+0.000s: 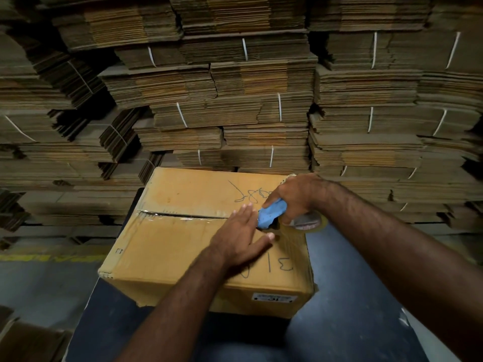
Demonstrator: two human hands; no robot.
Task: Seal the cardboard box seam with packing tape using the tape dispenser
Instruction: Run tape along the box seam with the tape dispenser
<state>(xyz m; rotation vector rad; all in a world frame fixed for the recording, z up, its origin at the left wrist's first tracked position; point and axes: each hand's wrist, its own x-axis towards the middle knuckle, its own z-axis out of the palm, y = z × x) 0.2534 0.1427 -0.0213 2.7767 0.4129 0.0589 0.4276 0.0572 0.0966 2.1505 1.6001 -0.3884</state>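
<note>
The cardboard box (183, 246) sits in the lower middle of the frame on a dark blue surface (347, 296), its top facing the camera. The seam (180, 216) between the 2 top flaps runs left to right across the lid, from the left edge toward the centre, with a glossy strip of packing tape (167, 218) lying along it. Handwritten marks show on both flaps, partly covered by the arms, and a small white label (275, 297) is stuck on the near side wall.

At the right end of the seam, the right hand (298, 197) grips the blue tape dispenser (270, 214), fingers curled around its body, with the tape roll (309, 222) showing just under the wrist. The dispenser's front end rests on the box top at the seam line. The left hand (240, 236) lies flat on the near flap, fingers straight and pressed to the cardboard, its fingertips just beside the dispenser's nose. Both forearms reach in from the bottom of the frame and hide the right part of the near flap.

Behind the box, stacks of flattened cardboard (235, 100) fill the whole upper half, bundled with white straps (279, 107). A yellow floor line (49, 257) shows at the left edge. More flattened cardboard lies in the lower left corner.
</note>
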